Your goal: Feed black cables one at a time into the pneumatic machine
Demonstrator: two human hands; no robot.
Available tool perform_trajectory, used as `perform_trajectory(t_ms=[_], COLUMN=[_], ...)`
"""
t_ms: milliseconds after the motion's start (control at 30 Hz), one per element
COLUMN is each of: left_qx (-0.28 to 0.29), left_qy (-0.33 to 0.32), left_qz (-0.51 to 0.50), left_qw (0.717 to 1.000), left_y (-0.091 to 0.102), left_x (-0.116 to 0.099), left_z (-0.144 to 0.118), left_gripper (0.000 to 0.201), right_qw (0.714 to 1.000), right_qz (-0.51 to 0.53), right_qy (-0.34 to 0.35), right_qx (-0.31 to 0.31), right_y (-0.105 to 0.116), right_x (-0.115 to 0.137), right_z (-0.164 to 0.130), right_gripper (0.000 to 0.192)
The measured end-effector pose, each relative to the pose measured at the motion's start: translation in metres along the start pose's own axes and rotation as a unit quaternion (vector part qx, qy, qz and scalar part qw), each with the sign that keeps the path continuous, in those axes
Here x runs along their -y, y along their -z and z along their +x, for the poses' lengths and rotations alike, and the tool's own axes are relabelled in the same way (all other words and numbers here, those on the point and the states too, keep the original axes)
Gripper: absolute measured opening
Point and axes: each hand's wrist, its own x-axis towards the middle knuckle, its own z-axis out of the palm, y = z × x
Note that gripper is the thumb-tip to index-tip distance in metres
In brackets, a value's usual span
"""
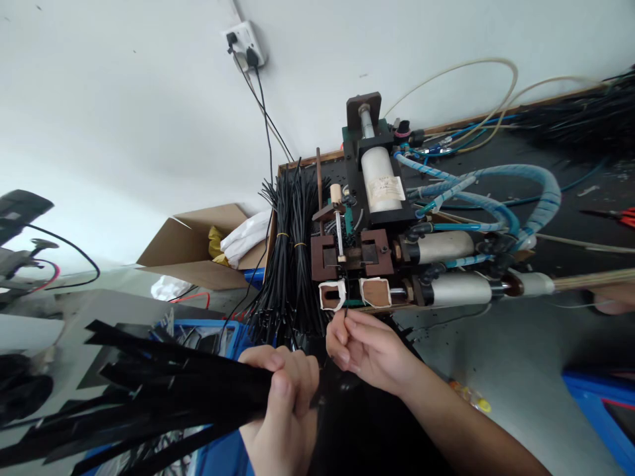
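Observation:
My left hand (288,396) is closed around a thick bundle of black cables (188,387), whose loose ends fan out to the lower left. A thin black cable (346,305) is pinched between the thumb and fingertips of my right hand (370,347). It runs up between the two white-edged jaws (376,293) at the front of a pneumatic machine (352,258). My right fingertips are just in front of these jaws, apart from them. Whether the jaws grip the cable, I cannot tell.
Tied bundles of black cables (292,244) lie left of the machine. Air cylinders (446,248) and blue hoses (538,192) extend right. Red-handled pliers (626,217) lie at the far right. A cardboard box (186,244) and blue crates (595,413) stand lower down.

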Motion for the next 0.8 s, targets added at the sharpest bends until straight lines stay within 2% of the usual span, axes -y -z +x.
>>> perform_trajectory(t_ms=[400, 633, 700, 733, 800], left_qx=[0.020, 0.045, 0.061, 0.069, 0.086], left_qy=[0.005, 0.032, 0.047, 0.055, 0.069], left_qz=[0.003, -0.001, -0.005, -0.010, -0.019], left_qw=[1.000, 0.998, 0.997, 0.996, 0.994], left_y=[0.005, 0.008, 0.009, 0.010, 0.012], left_x=[0.002, 0.007, 0.007, 0.007, 0.006], left_z=[-0.001, -0.012, -0.019, -0.023, -0.032], left_gripper=[0.007, 0.010, 0.010, 0.011, 0.014], right_qw=[1.000, 0.996, 0.982, 0.965, 0.901], right_qz=[0.008, -0.088, -0.182, -0.254, -0.419], right_qy=[-0.009, -0.011, -0.008, 0.004, 0.051], right_qx=[-0.009, -0.031, -0.052, -0.068, -0.100], right_y=[-0.001, -0.001, -0.005, -0.008, -0.013], right_x=[-0.001, -0.003, -0.001, 0.000, 0.002], right_z=[0.000, -0.012, -0.019, -0.023, -0.031], right_gripper=[0.033, 0.036, 0.035, 0.033, 0.028])
